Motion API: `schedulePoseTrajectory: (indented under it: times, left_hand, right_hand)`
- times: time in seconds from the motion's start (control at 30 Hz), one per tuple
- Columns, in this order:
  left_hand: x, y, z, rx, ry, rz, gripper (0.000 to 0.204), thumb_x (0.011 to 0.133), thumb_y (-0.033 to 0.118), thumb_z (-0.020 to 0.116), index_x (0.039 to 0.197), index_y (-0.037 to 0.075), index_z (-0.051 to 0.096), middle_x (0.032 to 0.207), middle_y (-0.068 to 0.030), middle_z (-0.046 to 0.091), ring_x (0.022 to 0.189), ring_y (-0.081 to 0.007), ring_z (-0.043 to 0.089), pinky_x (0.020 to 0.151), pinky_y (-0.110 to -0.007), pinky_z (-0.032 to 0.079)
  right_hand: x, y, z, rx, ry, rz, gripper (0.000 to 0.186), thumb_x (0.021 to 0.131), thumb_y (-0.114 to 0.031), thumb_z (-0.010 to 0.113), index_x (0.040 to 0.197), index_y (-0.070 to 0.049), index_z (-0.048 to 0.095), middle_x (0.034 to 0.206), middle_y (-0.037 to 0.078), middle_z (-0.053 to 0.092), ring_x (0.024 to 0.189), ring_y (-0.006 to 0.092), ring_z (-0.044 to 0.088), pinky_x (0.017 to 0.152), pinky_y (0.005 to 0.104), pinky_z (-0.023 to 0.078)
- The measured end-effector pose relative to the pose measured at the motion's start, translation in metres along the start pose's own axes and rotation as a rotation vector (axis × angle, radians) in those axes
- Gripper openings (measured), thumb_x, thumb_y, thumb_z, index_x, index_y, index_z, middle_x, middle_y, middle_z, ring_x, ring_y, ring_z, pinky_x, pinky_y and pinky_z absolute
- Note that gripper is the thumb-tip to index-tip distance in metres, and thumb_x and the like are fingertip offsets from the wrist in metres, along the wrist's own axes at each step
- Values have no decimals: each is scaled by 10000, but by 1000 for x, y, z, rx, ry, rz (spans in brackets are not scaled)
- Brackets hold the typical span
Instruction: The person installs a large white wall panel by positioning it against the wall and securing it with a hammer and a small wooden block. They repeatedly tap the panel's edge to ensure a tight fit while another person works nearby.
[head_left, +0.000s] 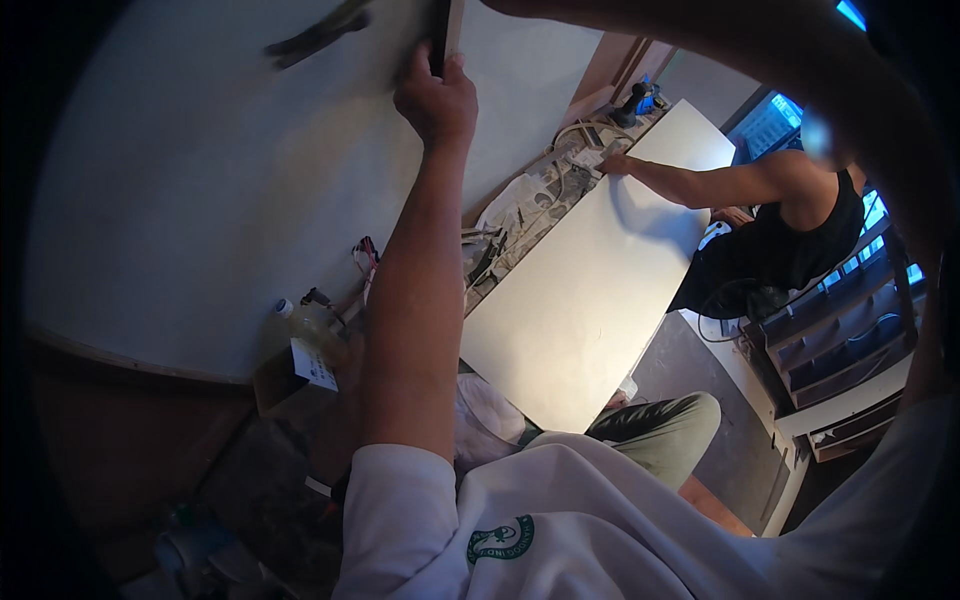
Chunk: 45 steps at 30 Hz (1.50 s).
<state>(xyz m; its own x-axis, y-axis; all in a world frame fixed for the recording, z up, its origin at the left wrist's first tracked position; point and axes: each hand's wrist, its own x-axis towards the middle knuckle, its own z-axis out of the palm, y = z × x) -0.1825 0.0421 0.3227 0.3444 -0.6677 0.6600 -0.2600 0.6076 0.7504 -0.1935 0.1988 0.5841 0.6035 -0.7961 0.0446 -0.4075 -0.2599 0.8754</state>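
My left hand [437, 98] is raised against the large whitish panel [190, 190]. Its fingers are closed round the lower end of a narrow strip [453, 28], dark on one side and pale along the edge, which runs out of the top of the picture. My right arm [740, 40] arches across the upper right, and its hand lies beyond the top edge. To the left of the strip, a dark, long-shaped object [318, 35] shows in front of the panel, too blurred to name.
A long white board [590, 270] slants across the middle. Another person in a dark sleeveless top [800, 230] stands at its far right, one hand on it. Papers and tools [540, 200] line its left side. A bottle [300, 322] and a box [295, 380] stand at lower left; dark shelving [835, 335] at right.
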Motion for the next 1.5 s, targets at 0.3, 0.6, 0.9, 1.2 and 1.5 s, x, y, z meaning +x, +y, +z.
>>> schedulePoseTrajectory:
  times: [0.3, 0.6, 0.9, 1.2, 1.5]
  left_hand:
    - [2, 3, -7, -6, -10, -23, 403, 815, 181, 792, 1150, -18, 692, 981, -240, 741, 915, -407, 723, 851, -461, 557]
    - [10, 13, -10, 22, -140, -101, 410, 806, 145, 814, 1157, -25, 687, 1050, -218, 745, 976, -353, 729, 876, -417, 556]
    - [-100, 93, -72, -616, 30, -619, 225, 866, 84, 774, 1028, -32, 667, 942, -95, 708, 826, -161, 673, 740, -295, 549]
    - [-301, 145, -99, -836, -984, -1161, 309, 895, 110, 780, 1145, -41, 677, 1026, -105, 719, 910, -154, 676, 868, -296, 529]
    - [-314, 93, -68, -326, -905, -620, 481, 965, 160, 721, 1349, -81, 562, 1392, -220, 589, 1288, -245, 570, 1058, -361, 471]
  right_hand:
    - [-3, 6, -8, -14, -30, 21, 187, 961, -148, 645, 1082, -26, 719, 803, 129, 731, 710, 191, 709, 567, 306, 587]
    - [-70, 6, -42, 150, -40, 256, 260, 985, -125, 615, 1221, -39, 682, 805, 116, 714, 715, 189, 695, 581, 310, 567]
    - [-307, -184, 43, 1880, 146, 1289, 215, 923, -117, 734, 1105, -1, 744, 849, 16, 698, 816, 58, 600, 706, 289, 511]
    - [-360, -284, 86, 1993, 69, 1710, 588, 767, -153, 909, 1254, 73, 668, 1100, 104, 743, 808, 87, 632, 753, 245, 514]
    - [-400, -333, 165, 2418, -58, 1787, 332, 786, -35, 860, 1078, 47, 727, 843, 26, 721, 685, 71, 621, 636, 217, 501]
